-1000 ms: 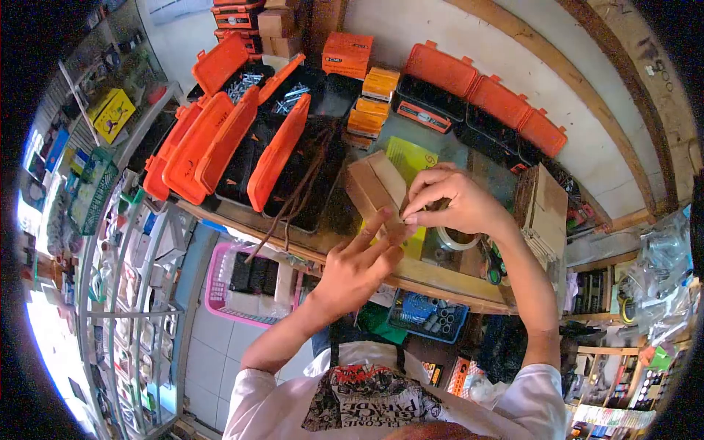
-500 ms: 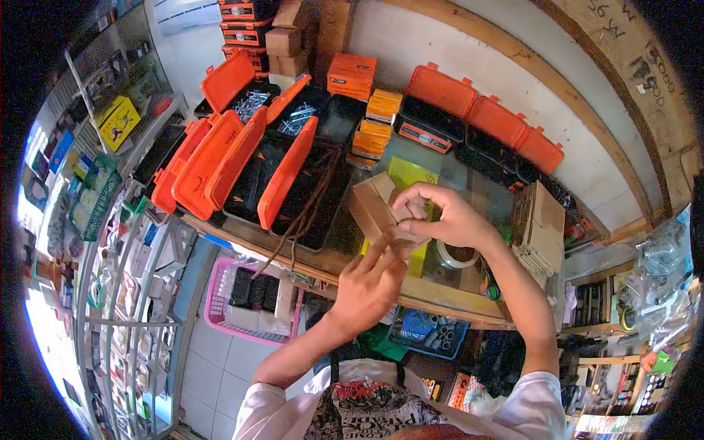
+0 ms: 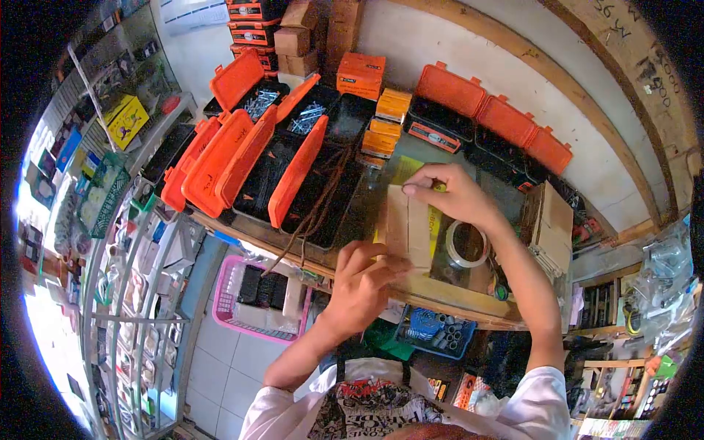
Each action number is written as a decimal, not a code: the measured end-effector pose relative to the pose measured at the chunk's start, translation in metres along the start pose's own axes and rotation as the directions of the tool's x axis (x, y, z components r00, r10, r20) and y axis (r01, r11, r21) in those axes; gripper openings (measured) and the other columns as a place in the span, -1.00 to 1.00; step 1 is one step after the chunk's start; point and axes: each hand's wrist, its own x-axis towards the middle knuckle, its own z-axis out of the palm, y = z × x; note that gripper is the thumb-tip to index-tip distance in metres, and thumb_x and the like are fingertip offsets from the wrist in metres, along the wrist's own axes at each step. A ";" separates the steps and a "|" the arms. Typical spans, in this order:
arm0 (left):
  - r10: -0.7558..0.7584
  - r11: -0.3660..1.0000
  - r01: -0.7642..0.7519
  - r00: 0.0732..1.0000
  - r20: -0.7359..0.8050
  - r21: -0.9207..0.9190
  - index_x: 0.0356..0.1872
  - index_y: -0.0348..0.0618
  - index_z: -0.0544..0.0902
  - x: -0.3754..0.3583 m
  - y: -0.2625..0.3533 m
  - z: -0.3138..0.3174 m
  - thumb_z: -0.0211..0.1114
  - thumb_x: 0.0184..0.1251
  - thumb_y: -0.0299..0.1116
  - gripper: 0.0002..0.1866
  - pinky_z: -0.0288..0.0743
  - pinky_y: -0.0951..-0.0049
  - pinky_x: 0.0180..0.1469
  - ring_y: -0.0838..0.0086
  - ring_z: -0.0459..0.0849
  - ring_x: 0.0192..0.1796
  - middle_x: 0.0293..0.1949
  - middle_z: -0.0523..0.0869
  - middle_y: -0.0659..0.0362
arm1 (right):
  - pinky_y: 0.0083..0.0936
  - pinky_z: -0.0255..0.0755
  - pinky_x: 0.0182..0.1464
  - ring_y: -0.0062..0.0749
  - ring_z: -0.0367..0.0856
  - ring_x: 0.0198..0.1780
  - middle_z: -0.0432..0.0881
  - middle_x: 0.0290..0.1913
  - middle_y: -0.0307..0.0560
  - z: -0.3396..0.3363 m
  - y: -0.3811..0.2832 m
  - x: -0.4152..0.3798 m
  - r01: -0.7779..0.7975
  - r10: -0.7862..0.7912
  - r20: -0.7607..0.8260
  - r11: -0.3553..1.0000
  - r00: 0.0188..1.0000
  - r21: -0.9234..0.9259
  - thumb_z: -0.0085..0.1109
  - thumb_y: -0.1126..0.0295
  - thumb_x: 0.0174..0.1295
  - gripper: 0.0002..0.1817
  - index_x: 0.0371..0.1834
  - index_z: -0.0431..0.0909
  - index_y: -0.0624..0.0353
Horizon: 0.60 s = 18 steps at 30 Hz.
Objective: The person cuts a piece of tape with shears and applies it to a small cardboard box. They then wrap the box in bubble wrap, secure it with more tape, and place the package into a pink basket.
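A small brown cardboard box (image 3: 408, 224) is over the glass-topped counter, its long creased face turned up. My right hand (image 3: 449, 192) pinches its far end between thumb and fingers. At the near end, my left hand (image 3: 367, 282) has its fingers apart and slightly bent, the fingertips overlapping the box's lower edge and a little blurred. Beneath the box lies a yellow sheet or packet (image 3: 434, 220), partly covered. A roll of clear tape (image 3: 467, 246) lies just right of the box, under my right forearm.
Black cases with orange lids (image 3: 299, 172) stand open at left, some holding screws. Brown cords (image 3: 323, 194) trail over the counter edge. Orange-yellow small boxes (image 3: 382, 137) are stacked behind. Flat cardboard pieces (image 3: 551, 224) stand at right. Below are a pink basket (image 3: 224, 293) and blue crate (image 3: 458, 350).
The cardboard box has turned so its long face shows upward. My right hand has shifted to its far end; my left hand has moved down to the near end, its fingers loosened.
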 end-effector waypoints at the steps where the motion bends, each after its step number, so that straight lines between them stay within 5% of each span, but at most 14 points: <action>1: 0.004 1.000 -0.005 0.999 0.042 0.015 0.12 0.01 0.46 -0.001 -0.002 -0.007 0.33 -0.02 -0.68 -0.40 0.41 -0.02 0.24 0.17 0.62 0.17 0.03 0.74 0.23 | -0.58 0.48 -0.08 -0.69 0.59 -0.21 0.79 -0.24 -0.23 -0.003 0.001 -0.005 -0.089 0.089 0.013 0.996 0.996 0.030 0.40 0.27 0.39 -0.74 -0.11 0.76 0.28; 8: 0.077 0.995 -0.079 0.996 0.036 0.064 0.05 0.04 0.55 0.000 -0.002 -0.006 0.40 0.00 -0.56 -0.49 0.48 0.10 0.04 0.22 0.66 0.05 0.01 0.78 0.28 | -0.54 0.47 -0.16 -0.66 0.60 -0.27 0.76 -0.38 -0.19 -0.003 -0.015 -0.013 -0.167 0.165 -0.034 0.985 0.986 -0.045 0.42 0.28 0.36 -0.74 -0.28 0.76 0.32; 11: 0.087 0.993 -0.089 0.996 0.034 0.081 0.04 0.04 0.55 -0.001 0.000 -0.005 0.42 -0.02 -0.51 -0.49 0.46 0.14 -0.02 0.24 0.67 0.05 -0.02 0.80 0.30 | -0.50 0.46 -0.19 -0.63 0.60 -0.29 0.75 -0.38 -0.12 -0.001 -0.013 -0.014 0.013 -0.017 -0.053 0.997 0.998 -0.072 0.42 0.29 0.35 -0.74 -0.28 0.75 0.34; 14: 0.093 0.991 -0.098 0.994 0.054 0.089 0.03 0.04 0.55 -0.005 -0.004 -0.003 0.43 -0.07 -0.48 -0.47 0.45 0.16 -0.05 0.24 0.67 0.05 -0.04 0.81 0.32 | -0.47 0.45 -0.23 -0.52 0.60 -0.33 0.71 -0.41 -0.05 -0.001 -0.015 -0.015 0.029 -0.034 -0.039 0.993 0.999 -0.118 0.41 0.33 0.34 -0.76 -0.30 0.73 0.35; 18: 0.093 0.993 -0.096 0.995 0.039 0.070 0.03 0.03 0.55 -0.005 -0.004 -0.003 0.42 -0.13 -0.47 -0.45 0.45 0.16 -0.05 0.24 0.68 0.06 -0.02 0.81 0.31 | -0.34 0.49 -0.23 -0.20 0.66 -0.33 0.65 -0.41 0.04 -0.006 -0.022 -0.011 0.191 -0.195 0.012 0.940 0.981 -0.284 0.37 0.39 0.34 -0.81 -0.28 0.72 0.34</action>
